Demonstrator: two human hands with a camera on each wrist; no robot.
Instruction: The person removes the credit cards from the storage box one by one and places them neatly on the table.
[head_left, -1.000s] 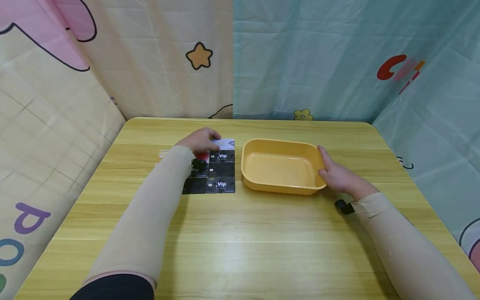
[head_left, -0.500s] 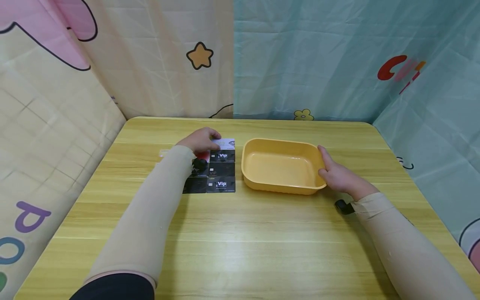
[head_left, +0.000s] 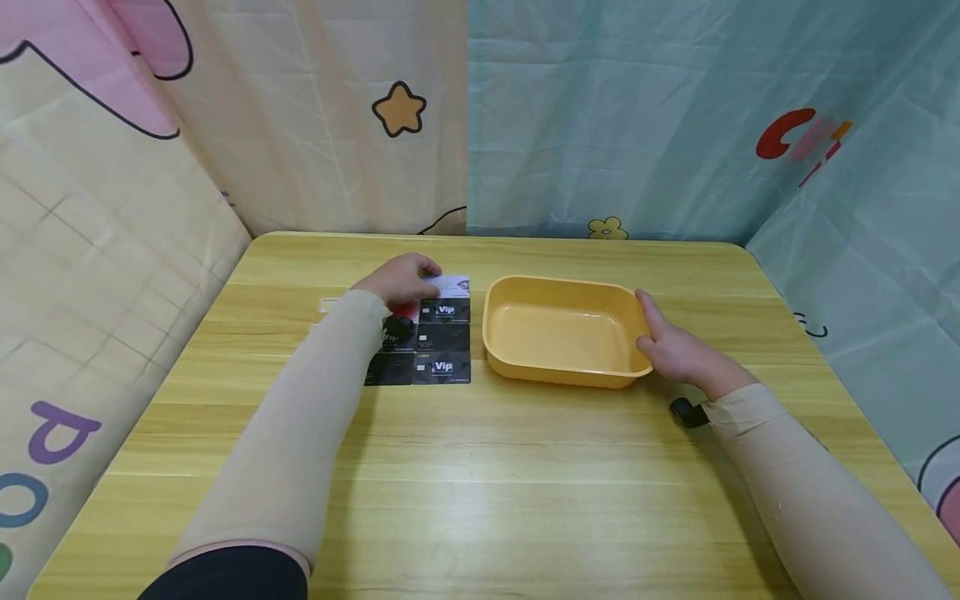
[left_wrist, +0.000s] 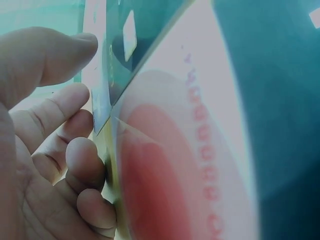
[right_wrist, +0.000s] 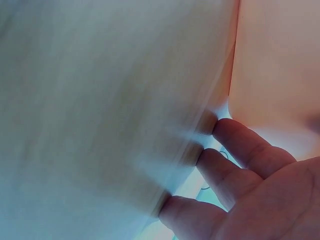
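In the head view, my left hand [head_left: 400, 279] is at the far row of cards, its thumb and forefinger pinching the left end of a whitish card [head_left: 453, 287]. The left wrist view shows the thumb and curled fingers at that card's edge, with a red-and-white card [left_wrist: 160, 170] lying close by. Black VIP cards [head_left: 442, 367] lie in rows nearer me, partly hidden by my forearm. My right hand [head_left: 686, 357] holds the right side of an empty yellow plastic tub [head_left: 558, 373], thumb at its rim. In the right wrist view, several fingertips rest on the table beside the tub.
The wooden table [head_left: 510, 492] carries the cards and tub. At the far left, a pale card edge [head_left: 327, 305] shows beside my sleeve. Printed curtains [head_left: 600, 117] hang behind the table and along both sides. A small black camera [head_left: 687, 412] is strapped at my right wrist.
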